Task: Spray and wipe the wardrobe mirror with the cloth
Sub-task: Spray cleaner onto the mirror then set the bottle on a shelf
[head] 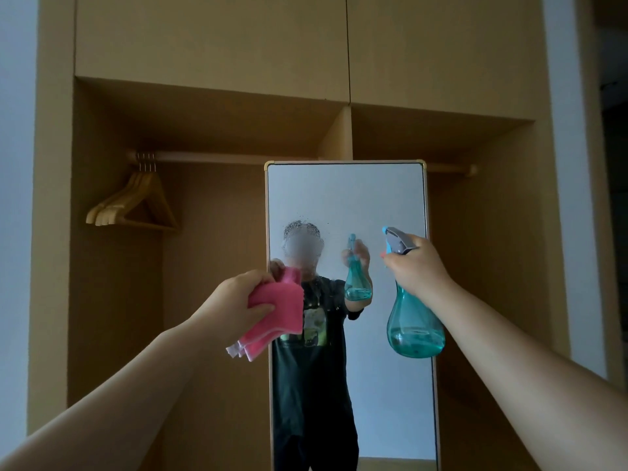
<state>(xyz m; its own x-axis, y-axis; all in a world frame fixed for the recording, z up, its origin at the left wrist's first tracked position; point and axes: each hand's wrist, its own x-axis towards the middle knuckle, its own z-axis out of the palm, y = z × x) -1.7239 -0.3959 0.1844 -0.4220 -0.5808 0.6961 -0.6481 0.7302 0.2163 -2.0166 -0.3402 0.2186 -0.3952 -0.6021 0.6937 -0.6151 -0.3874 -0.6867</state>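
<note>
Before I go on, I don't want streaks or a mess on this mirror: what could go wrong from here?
1. Spray droplets already sit in a patch on the mirror; left unwiped, they may run or dry into marks.
2. The pink cloth is bunched in the left hand, so it may smear rather than wipe evenly.
3. The spray bottle hangs from the right hand close to the mirror's right edge; another spray could wet the wooden wardrobe.

Readable text: none anywhere in view.
Shirt print [314, 321]: reflected in the mirror [373, 198] at about 6 o'clock, a pale graphic, with no legible letters or numbers.
</note>
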